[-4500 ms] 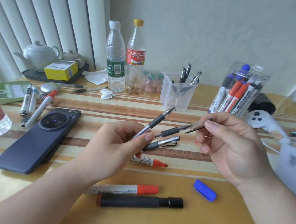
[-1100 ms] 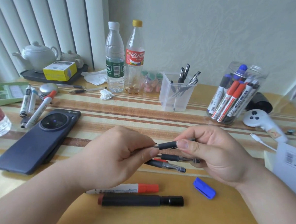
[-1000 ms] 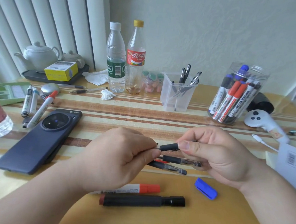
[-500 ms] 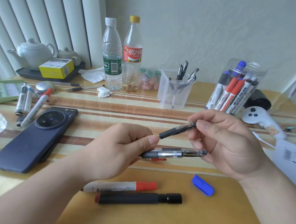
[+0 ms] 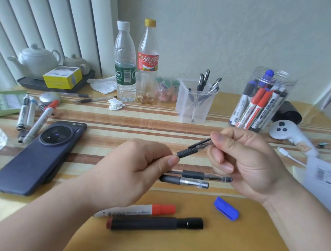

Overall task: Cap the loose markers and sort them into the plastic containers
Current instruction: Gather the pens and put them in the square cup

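Pen (image 5: 188, 152) bridges my two hands above the table (image 5: 141, 127): my left hand (image 5: 138, 172) pinches its lower tip, my right hand (image 5: 246, 164) pinches the upper barrel. Two more pens (image 5: 193, 182) stick out rightward from my left hand's curled fingers, just below.

There are three pens (image 5: 187, 152), two markers (image 5: 150, 223) at the near desk (image 5: 171, 249) edge, one blue cap (image 5: 226, 208), one phone (image 5: 35, 155), two bottles (image 5: 126, 63) standing at the back, two teapots (image 5: 38, 59), two clear containers (image 5: 195, 107), one white controller (image 5: 283, 131).
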A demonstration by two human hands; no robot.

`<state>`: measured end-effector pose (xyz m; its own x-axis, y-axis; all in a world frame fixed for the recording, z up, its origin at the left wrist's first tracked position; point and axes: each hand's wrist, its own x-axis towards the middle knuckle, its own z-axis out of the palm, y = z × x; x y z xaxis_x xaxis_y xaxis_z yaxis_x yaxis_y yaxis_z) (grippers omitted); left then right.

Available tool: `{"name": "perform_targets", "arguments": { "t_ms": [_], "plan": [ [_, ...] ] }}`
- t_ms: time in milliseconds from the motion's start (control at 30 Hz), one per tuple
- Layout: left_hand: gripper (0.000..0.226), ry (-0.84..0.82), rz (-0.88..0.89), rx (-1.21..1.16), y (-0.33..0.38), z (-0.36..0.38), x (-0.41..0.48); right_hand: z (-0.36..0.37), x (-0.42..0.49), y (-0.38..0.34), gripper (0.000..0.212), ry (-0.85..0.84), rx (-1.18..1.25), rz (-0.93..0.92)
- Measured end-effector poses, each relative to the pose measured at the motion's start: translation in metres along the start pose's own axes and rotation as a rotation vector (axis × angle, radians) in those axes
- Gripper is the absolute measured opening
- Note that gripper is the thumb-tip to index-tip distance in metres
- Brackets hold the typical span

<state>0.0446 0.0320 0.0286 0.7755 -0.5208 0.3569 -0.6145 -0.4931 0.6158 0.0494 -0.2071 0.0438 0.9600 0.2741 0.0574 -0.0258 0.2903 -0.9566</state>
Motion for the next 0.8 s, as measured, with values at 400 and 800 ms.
{"name": "perform_targets", "arguments": {
  "t_ms": [400,800],
  "plan": [
    [0.037,-0.071,-0.232,-0.355,-0.0019,0.009,0.003,0.002,-0.0012,0.0042,0.024,0.141,-0.092,-0.067],
    [0.048,-0.014,-0.168,-0.256,-0.0033,0.0105,-0.0003,0.0034,-0.0015,0.0089,0.033,0.227,-0.237,-0.165]
  ]
}}
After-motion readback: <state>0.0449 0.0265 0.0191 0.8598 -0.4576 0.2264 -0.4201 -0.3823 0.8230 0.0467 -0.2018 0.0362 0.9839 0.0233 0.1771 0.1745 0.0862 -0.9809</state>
